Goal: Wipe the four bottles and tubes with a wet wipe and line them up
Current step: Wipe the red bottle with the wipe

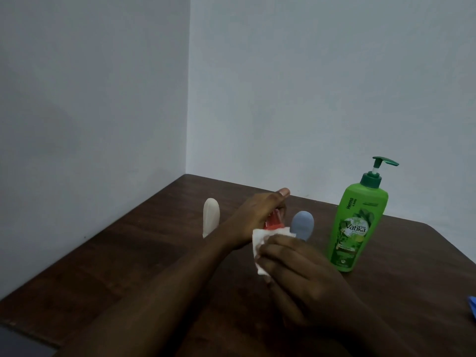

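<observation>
My left hand point(260, 210) grips a red tube point(351, 224) above the dark wooden table point(144, 243); only a small red part shows below the fingers. My right hand point(306, 276) holds a white wet wipe point(258, 243) pressed against the tube's lower end. A blue-grey tube point(303, 224) stands just right of my hands. A tall green pump bottle point(356, 222) stands upright further right. A white tube point(211, 216) stands at the left, partly hidden by my left forearm.
Two grey walls meet in a corner behind the table. A small blue object point(472, 309) shows at the right edge of the frame. The table's left edge runs along the wall.
</observation>
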